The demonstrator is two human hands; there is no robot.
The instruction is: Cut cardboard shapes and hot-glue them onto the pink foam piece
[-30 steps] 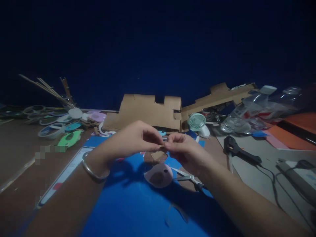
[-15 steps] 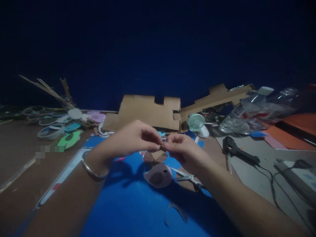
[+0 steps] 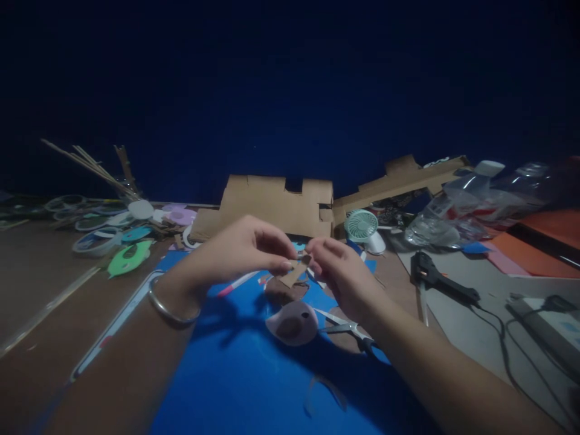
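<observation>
Between my hands is a small torn-looking piece of brown cardboard [image 3: 294, 275]. My left hand [image 3: 249, 248], with a silver bangle on its wrist, pinches the piece's left end between thumb and fingers. My right hand [image 3: 338, 266] has its fingers bent together at the piece's upper right end; its fingertips are partly hidden. Just below lies a pale bird-shaped cutout [image 3: 292, 324] with a darker patch and a dark eye. Scissors [image 3: 347, 327] lie to its right with the blades apart. A brown round cardboard scrap [image 3: 283, 293] sits behind the cutout.
A blue sheet [image 3: 226, 374] covers the table's middle. Large cardboard [image 3: 267, 202] stands behind, beside a small green fan [image 3: 362, 226]. At right are a glue gun [image 3: 437, 281], its cord, and plastic bottles [image 3: 435, 223]. Green leaf-like cutouts [image 3: 130, 258] and rings lie left.
My right hand's fingers have moved slightly up and apart from my left fingertips, showing more of the cardboard piece. The view has shifted a little.
</observation>
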